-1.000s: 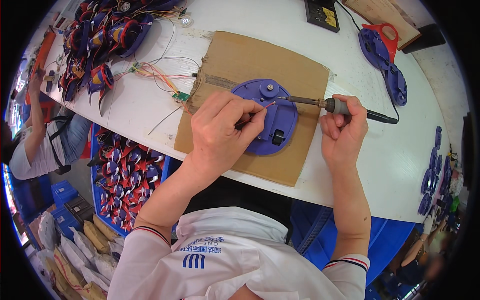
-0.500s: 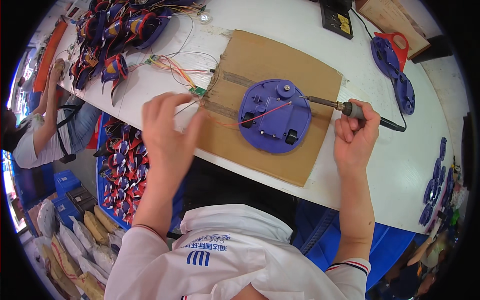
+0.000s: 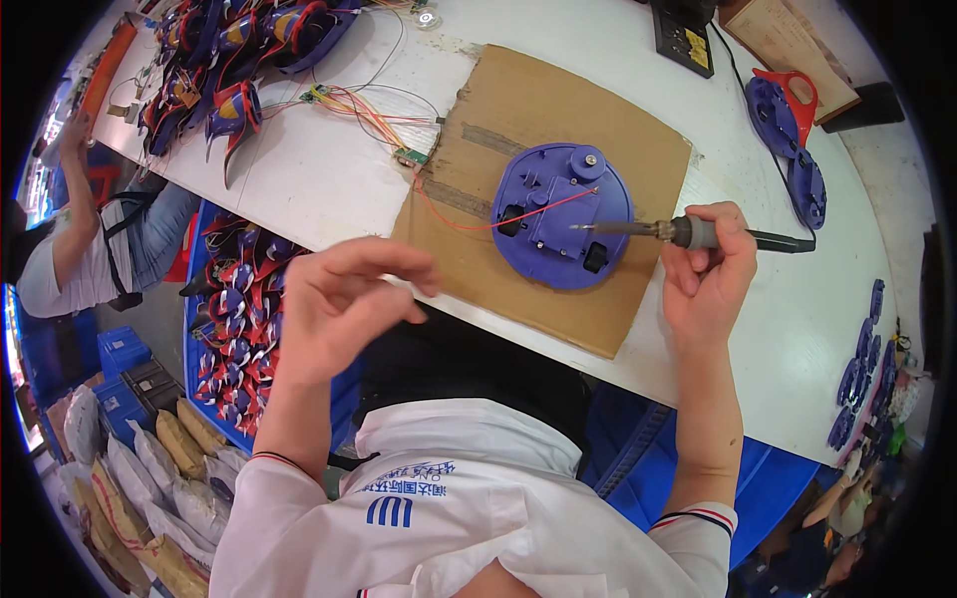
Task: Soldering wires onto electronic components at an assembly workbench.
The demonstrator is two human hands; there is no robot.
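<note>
My right hand (image 3: pixel 710 267) grips a soldering iron (image 3: pixel 688 232) by its grey collar, and the tip hovers over the purple plastic base (image 3: pixel 538 261). That base has small black wheels and lies on a cardboard sheet (image 3: pixel 478 234). A thin red wire (image 3: pixel 446 216) runs from its upper right part to a small green circuit board (image 3: pixel 411 156) at the cardboard's left edge. My left hand (image 3: pixel 349 299) is in the air left of the base, thumb and fingers apart, holding nothing. More coloured wires lead from the board toward the back left.
Red and purple plastic shells with wires (image 3: pixel 234 115) are heaped at the back left. A blue crate (image 3: pixel 199 364) of similar parts stands below the table edge. At the back right are a soldering iron stand (image 3: pixel 684 45), red scissors (image 3: pixel 803 100) and purple parts. Another person sits at the left.
The iron's tip has moved down and left, away from the base's upper right part. My left hand has drawn back from the circuit board toward me.
</note>
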